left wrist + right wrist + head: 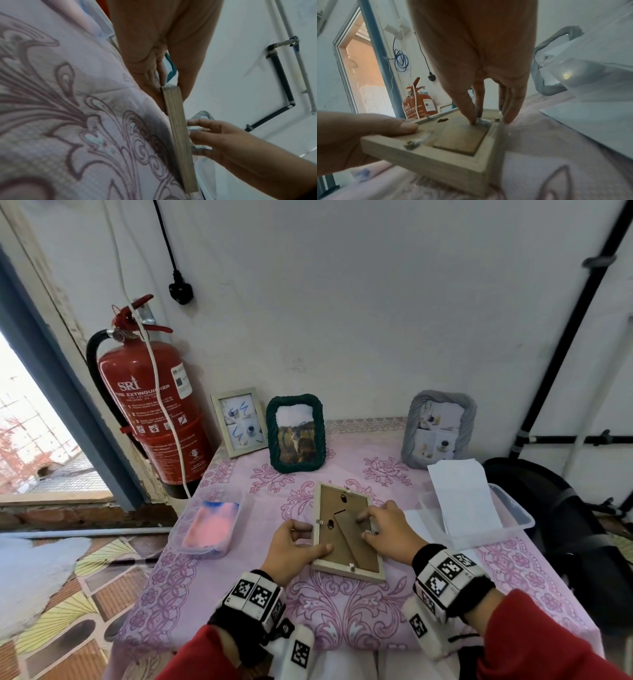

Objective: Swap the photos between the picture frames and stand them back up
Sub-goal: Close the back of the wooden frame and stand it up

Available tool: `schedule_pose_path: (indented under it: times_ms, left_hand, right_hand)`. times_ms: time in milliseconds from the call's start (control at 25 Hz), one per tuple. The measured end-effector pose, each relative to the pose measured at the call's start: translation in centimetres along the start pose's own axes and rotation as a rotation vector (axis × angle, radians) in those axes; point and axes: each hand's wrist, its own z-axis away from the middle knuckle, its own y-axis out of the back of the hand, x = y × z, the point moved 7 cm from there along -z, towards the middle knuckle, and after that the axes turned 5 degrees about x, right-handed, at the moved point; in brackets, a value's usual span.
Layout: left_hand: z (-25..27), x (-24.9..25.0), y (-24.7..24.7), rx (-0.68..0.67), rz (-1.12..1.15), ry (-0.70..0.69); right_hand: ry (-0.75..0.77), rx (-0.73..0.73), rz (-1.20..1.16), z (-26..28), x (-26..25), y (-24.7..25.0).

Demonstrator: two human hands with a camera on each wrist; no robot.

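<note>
A light wooden picture frame (346, 530) lies face down on the pink tablecloth, its brown backing and folded stand up. My left hand (313, 537) grips its left rim, thumb (406, 126) on top and fingers under the edge (178, 135), so that side sits slightly raised. My right hand (364, 527) reaches over the right side with fairly straight fingers. Its thumb tip (471, 121) presses the backing beside a small metal tab (483, 121), and the other fingers (509, 116) touch the right rim. Whether a photo is inside is hidden.
Three frames stand by the wall: a pale wooden one (239, 421), a dark green rope one (296, 434), a grey one (438, 429). A tub with pink-blue cloth (210, 525) sits left; a clear tub with white paper (479, 508) sits right. A fire extinguisher (154, 412) stands at the left.
</note>
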Motion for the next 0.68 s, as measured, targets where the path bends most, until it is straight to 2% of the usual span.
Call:
schedule_pose_path:
  times_ms: [120,240,320,440,560,680]
  left_hand:
    - [0.7,1.3,-0.7,-0.022,0.025,-0.059]
    - [1.8,3.4,-1.8,-0.086,0.021,-0.192]
    - [2.4,4.8,-2.4,-0.102,-0.009,-0.288]
    - [3.0,6.6,-2.7,-0.064,-0.036,-0.403]
    - [3.5,8.1,-2.9,-0.007,-0.122,-0.536]
    - [3.7,8.8,-3.4,0.018,-0.187,-0.623]
  right_hand:
    - [0.052,0.059,-0.119,-0.1,-2.4,1.6]
    - [0.068,0.156,-0.282,-0.1,-5.0,3.9]
    - [0.091,0.212,-0.285,-0.1,-6.6,5.1]
    - [0.147,0.341,-0.310,0.0,-8.7,6.9]
    - [0.086,0.485,-0.499,-0.1,-8.8,9.0]
    - [0.055,0.566,-0.565,-0.2,-8.4,10.1]
